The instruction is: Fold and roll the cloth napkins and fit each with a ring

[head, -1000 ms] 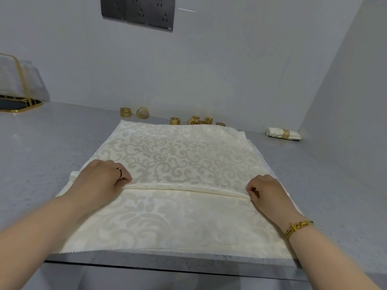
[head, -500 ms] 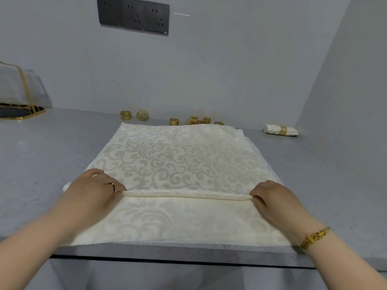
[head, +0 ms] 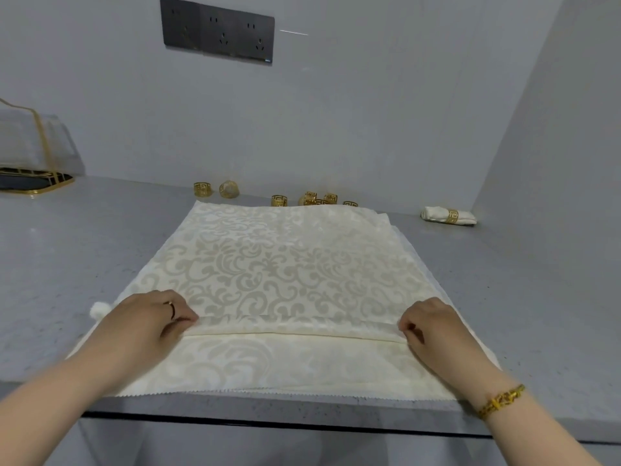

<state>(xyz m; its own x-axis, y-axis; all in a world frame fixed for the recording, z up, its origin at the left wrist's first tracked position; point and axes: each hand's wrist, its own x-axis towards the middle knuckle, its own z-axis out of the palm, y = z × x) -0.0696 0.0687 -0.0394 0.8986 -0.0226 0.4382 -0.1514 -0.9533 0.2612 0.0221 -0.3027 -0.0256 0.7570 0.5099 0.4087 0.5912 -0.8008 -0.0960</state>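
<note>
Working on a cream patterned napkin lying spread on the grey counter, its zigzag near edge running just along the counter's front. Pinching a narrow roll crossing the napkin's near part: curling the left hand around the roll's left end, knuckles up, and curling the right hand around its right end, fingertips tucked in against the cloth. Showing a white roll tip poking out just left of the left hand. Wearing a finger ring on the left, a bracelet on the right wrist. Seeing gold rings standing by the wall beyond the napkin's far edge, and a finished napkin lying well to the right, near the corner.
</note>
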